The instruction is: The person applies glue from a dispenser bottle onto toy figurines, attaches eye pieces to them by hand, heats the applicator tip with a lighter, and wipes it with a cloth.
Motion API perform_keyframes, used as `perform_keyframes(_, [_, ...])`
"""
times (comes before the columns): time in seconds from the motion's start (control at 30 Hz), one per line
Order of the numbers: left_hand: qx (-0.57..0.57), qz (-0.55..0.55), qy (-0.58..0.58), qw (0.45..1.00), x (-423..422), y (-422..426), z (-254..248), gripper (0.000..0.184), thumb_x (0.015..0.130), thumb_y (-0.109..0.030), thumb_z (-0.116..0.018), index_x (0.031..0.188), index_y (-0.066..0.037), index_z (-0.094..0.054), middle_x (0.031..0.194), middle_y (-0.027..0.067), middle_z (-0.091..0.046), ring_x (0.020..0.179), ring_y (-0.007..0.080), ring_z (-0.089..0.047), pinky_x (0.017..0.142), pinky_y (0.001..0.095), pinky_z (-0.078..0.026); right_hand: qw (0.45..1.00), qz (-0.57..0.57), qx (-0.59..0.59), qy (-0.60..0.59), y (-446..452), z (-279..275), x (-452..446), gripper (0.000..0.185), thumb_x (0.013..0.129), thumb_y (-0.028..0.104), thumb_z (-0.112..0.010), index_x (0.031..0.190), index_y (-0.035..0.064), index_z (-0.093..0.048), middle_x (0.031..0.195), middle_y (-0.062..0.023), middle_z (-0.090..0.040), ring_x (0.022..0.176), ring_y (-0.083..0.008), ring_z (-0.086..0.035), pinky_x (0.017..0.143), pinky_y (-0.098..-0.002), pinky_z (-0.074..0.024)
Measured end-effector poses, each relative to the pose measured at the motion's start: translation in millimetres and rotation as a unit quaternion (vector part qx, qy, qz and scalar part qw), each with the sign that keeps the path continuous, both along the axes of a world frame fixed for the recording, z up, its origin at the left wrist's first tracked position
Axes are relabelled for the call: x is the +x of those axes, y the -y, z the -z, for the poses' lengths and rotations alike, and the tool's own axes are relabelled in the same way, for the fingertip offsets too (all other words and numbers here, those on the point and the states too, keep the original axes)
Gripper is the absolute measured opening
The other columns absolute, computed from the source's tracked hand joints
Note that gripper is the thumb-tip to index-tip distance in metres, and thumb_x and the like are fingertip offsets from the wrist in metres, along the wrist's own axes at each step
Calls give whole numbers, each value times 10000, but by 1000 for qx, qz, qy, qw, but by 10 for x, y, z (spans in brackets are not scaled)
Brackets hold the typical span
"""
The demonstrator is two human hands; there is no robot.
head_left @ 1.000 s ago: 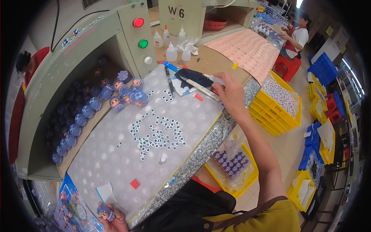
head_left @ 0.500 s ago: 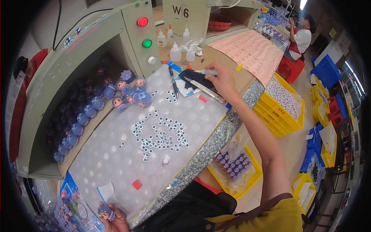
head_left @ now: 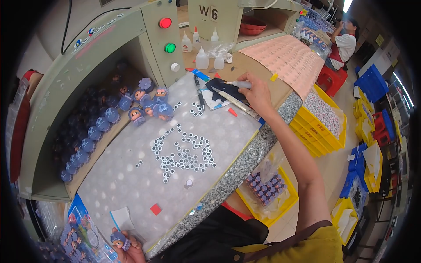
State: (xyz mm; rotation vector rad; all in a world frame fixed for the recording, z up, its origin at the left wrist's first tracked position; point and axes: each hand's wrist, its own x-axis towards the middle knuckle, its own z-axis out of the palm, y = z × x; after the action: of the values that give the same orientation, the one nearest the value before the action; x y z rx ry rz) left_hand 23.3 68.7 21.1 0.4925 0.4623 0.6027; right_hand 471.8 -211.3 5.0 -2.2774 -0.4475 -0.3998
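Low at the front edge, my left hand (head_left: 132,250) is closed around a small purple doll head (head_left: 118,239). My right hand (head_left: 258,93) reaches to the back right of the work surface, its fingers pinching a slim translucent tube with a thin tip (head_left: 241,84). Beneath that tube lies a dark cloth (head_left: 222,87), with a craft knife (head_left: 232,100) beside it. Several small round black-and-white doll eyes (head_left: 188,158) are spread over the middle of the padded mat (head_left: 114,184). A single small flower-shaped piece (head_left: 188,183) sits in front of them.
Purple doll heads (head_left: 151,105) cluster by the booth opening. White squeeze bottles (head_left: 202,59) stand behind. A red square (head_left: 155,209) and white paper (head_left: 122,218) lie on the mat. Yellow crates (head_left: 315,136) stand right of the granite edge (head_left: 206,204). Farther off sits another person (head_left: 344,46).
The view has shifted slightly. My right hand stays over the dark cloth with the tube, and my left hand still holds the doll head. The seated person's arm has moved up.
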Motion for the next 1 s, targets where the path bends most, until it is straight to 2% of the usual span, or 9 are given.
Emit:
perform_keyframes(0.1, [0,-1,-4,1000,2,1,-3,335,773,-90,-719,1069,-70,-563,852,-32,-555,733,100,-470,793,309,-409,999,11,-18,37,28,20,-7,266,691,3,-704,931,57,-605,833,-111,-677,775,-252,-653,697,-346,-489])
perform_keyframes(0.17, [0,-3,-6,1000,-55,-46,81,331,776,-84,-715,1068,-68,-560,837,-36,-548,722,96,-464,787,302,-407,999,9,-21,44,61,31,5,264,689,3,-706,928,57,-608,832,-112,-676,773,-251,-653,694,-344,-489])
perform_keyframes(0.23, [53,10,9,999,-306,-253,469,487,893,-204,-575,1310,-85,-353,1090,109,-513,757,175,-474,709,311,-436,998,7,-27,58,79,33,15,262,685,3,-709,922,57,-613,829,-116,-676,768,-249,-652,688,-341,-490])
perform_keyframes(0.27, [79,16,16,997,-301,-263,494,569,952,-263,-505,1431,-93,-250,1217,182,-496,774,215,-479,670,315,-451,998,6,-27,59,72,24,14,262,685,3,-709,922,57,-613,829,-116,-676,768,-249,-652,688,-341,-490])
perform_keyframes(0.53, [80,13,12,997,-346,-283,542,554,956,-267,-496,1425,-94,-258,1199,180,-499,777,219,-485,659,319,-453,997,0,1,81,-6,-50,11,246,705,8,-689,939,58,-630,829,-121,-669,746,-252,-646,663,-338,-491])
perform_keyframes(0.63, [76,10,10,997,-348,-285,541,553,957,-267,-494,1425,-92,-257,1199,180,-499,774,219,-484,659,318,-453,989,-20,-30,143,-18,-72,8,241,713,16,-681,946,60,-635,844,-132,-657,729,-271,-636,654,-351,-486])
perform_keyframes(0.77, [76,10,8,997,-344,-282,538,549,959,-269,-489,1423,-89,-259,1194,179,-501,768,216,-480,655,317,-450,984,-25,-65,162,-22,-128,-34,247,708,23,-686,948,61,-638,858,-146,-646,719,-289,-625,645,-360,-480])
perform_keyframes(1.0, [94,16,10,995,-332,-284,538,541,963,-276,-479,1420,-82,-262,1189,173,-507,761,211,-474,646,315,-445,986,-31,-56,155,-45,-137,0,249,704,37,-696,947,53,-643,852,-160,-644,731,-302,-627,650,-368,-478])
